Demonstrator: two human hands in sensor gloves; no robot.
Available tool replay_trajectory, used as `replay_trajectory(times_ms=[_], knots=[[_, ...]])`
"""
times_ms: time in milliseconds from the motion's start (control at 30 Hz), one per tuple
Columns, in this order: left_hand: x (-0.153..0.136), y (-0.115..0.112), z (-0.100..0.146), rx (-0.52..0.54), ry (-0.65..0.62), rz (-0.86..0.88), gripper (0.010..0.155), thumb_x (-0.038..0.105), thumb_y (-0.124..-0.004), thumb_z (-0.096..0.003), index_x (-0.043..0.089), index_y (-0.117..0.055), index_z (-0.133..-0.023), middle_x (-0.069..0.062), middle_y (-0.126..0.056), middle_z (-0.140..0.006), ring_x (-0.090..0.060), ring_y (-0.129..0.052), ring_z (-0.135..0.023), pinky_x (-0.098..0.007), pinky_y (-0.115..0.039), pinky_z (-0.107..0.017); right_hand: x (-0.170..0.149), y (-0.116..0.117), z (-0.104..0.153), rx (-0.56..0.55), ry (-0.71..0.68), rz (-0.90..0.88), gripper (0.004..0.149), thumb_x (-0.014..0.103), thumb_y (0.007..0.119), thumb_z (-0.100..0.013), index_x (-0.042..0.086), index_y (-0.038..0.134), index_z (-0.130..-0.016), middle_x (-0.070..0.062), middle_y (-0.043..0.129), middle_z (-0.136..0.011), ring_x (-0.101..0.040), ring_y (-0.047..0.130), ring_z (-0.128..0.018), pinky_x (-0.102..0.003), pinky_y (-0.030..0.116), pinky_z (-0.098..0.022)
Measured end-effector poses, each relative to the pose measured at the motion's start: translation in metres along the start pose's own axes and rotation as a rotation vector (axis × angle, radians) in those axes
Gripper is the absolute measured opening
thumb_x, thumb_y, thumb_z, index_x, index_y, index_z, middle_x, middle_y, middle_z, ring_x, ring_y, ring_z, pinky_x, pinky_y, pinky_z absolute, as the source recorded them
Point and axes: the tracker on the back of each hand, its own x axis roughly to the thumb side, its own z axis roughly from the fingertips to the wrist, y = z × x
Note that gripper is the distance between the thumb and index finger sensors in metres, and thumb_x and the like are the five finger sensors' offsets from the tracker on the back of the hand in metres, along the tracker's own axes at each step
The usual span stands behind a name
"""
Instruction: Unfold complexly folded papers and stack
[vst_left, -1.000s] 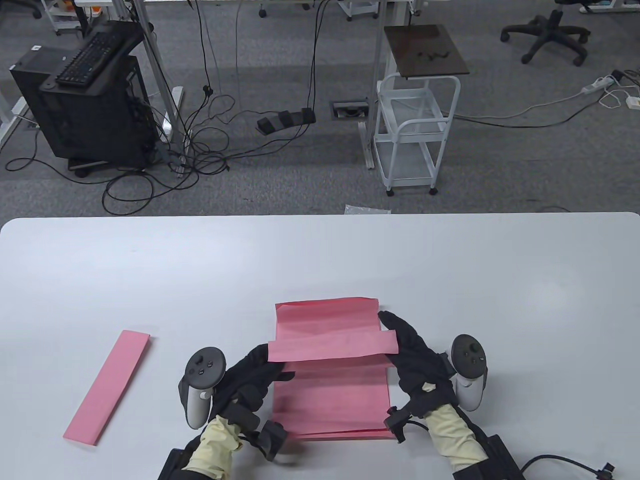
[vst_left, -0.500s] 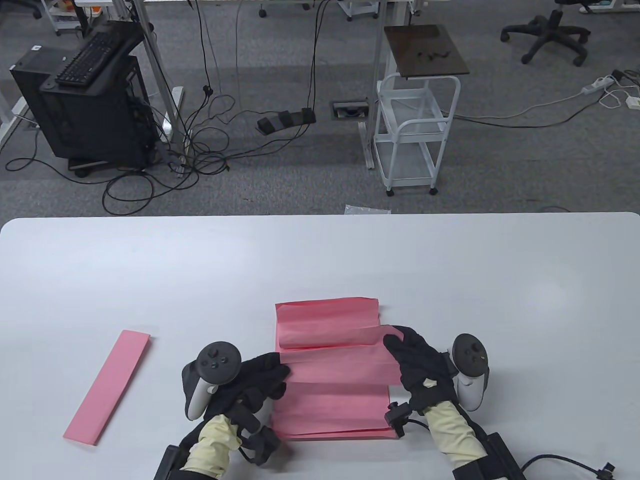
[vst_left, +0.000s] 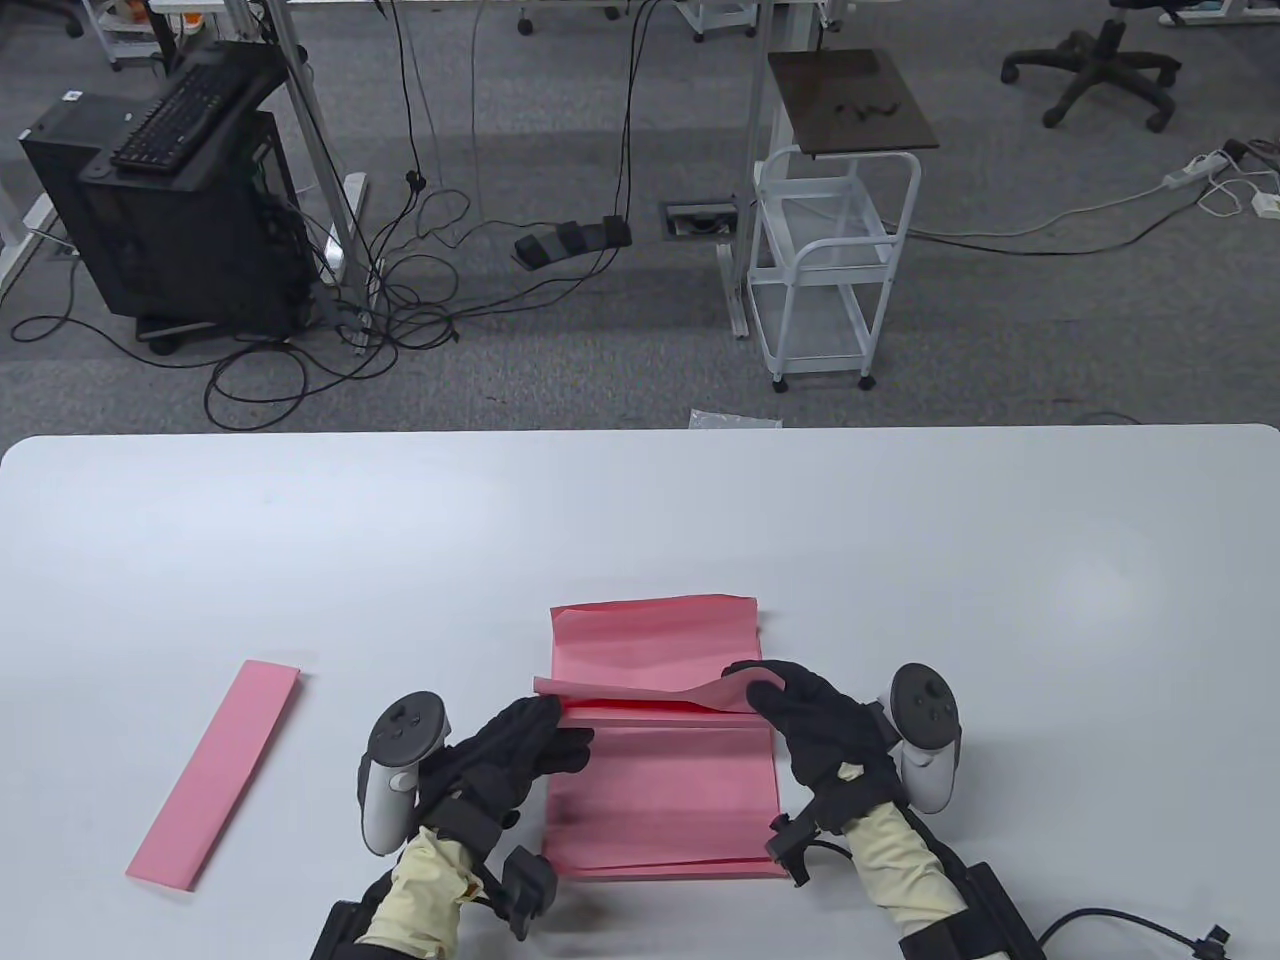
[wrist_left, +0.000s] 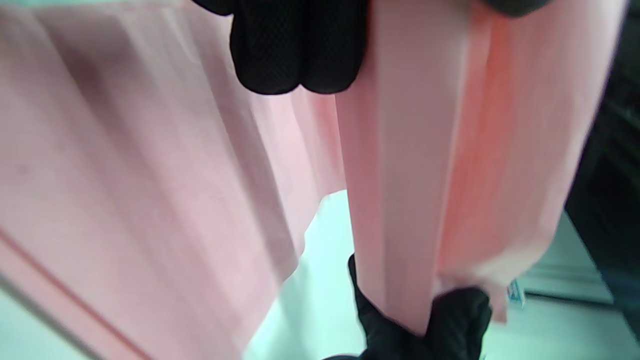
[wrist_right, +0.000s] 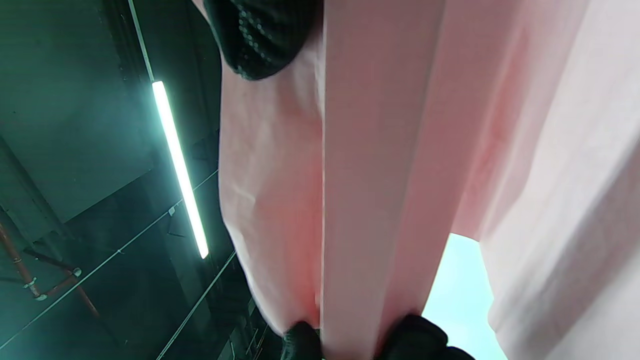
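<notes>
A pink sheet (vst_left: 660, 790) lies on the white table (vst_left: 640, 520) near its front edge, partly unfolded, with creases running left to right. My left hand (vst_left: 520, 745) holds the left end of a raised folded flap (vst_left: 640, 692). My right hand (vst_left: 800, 705) pinches the flap's right end, lifted off the sheet. In the left wrist view the flap (wrist_left: 400, 175) hangs below my fingertips (wrist_left: 295, 55), with the other hand at its far end. In the right wrist view the flap (wrist_right: 360, 175) runs from my fingertips (wrist_right: 260, 35) down the frame. A second pink paper (vst_left: 215, 773), folded into a narrow strip, lies at the left.
The table's front edge is just under my wrists. Beyond the far edge is the floor with a white cart (vst_left: 830, 270), a computer tower (vst_left: 170, 200) and cables. A small clear plastic bag (vst_left: 735, 420) shows at the far edge.
The flap first came down toward me, opening one more panel. Now both hands hold a folded flap lifted off the sheet, its right end highest.
</notes>
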Motion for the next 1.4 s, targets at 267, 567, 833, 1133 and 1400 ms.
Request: replay_trajectory(times_ms=[267, 567, 833, 1133, 1400], knots=[[0.002, -0.003, 0.002, 0.064, 0.004, -0.17, 0.065, 0.022, -0.068, -0.0539, 0.029, -0.033, -0.108, 0.008, -0.079, -0.094, -0.02, -0.087, -0.09, -0.048, -0.044, -0.082, 0.011, -0.017, -0.013, -0.123, 0.098, 0.081, 0.04, 0.031, 0.076, -0.049, 0.01, 0.086, -0.081, -0.009, 0.097, -0.068, -0.033, 0.084, -0.08, -0.064, 0.031, -0.072], [-0.002, -0.004, 0.019, 0.068, -0.213, -0.2, 0.074, 0.021, -0.067, -0.0546, 0.047, -0.018, -0.104, 0.002, -0.073, -0.096, -0.024, -0.083, -0.091, -0.057, -0.041, -0.081, 0.023, -0.02, -0.05, -0.077, 0.25, 0.18, 0.04, 0.031, 0.078, -0.048, 0.005, 0.089, -0.077, -0.008, 0.102, -0.055, -0.03, 0.093, -0.067, -0.061, 0.04, -0.072], [0.004, -0.004, 0.019, 0.04, -0.277, -0.288, 0.048, 0.023, -0.071, -0.0532, 0.036, -0.064, -0.099, 0.004, -0.079, -0.095, -0.021, -0.088, -0.089, -0.055, -0.044, -0.081, 0.022, -0.026, -0.057, -0.052, 0.319, 0.18, 0.041, 0.03, 0.078, -0.048, 0.004, 0.089, -0.077, -0.008, 0.102, -0.055, -0.031, 0.093, -0.067, -0.061, 0.04, -0.072], [0.005, 0.002, 0.022, -0.038, -0.171, -0.523, 0.034, 0.024, -0.069, -0.0555, 0.032, -0.08, -0.087, -0.019, -0.026, -0.119, -0.05, -0.034, -0.108, -0.064, -0.023, -0.076, 0.032, -0.037, -0.072, 0.033, 0.316, -0.132, 0.04, 0.03, 0.076, -0.05, 0.01, 0.085, -0.083, -0.01, 0.097, -0.069, -0.034, 0.085, -0.078, -0.063, 0.031, -0.074], [0.0, -0.001, 0.018, -0.141, -0.132, -0.484, 0.035, 0.022, -0.071, -0.0538, 0.029, -0.082, -0.086, -0.01, -0.083, -0.1, -0.036, -0.086, -0.091, -0.06, -0.048, -0.076, 0.032, -0.036, -0.078, -0.036, 0.326, 0.071, 0.04, 0.031, 0.076, -0.049, 0.01, 0.086, -0.083, -0.009, 0.098, -0.067, -0.032, 0.087, -0.076, -0.063, 0.034, -0.074]])
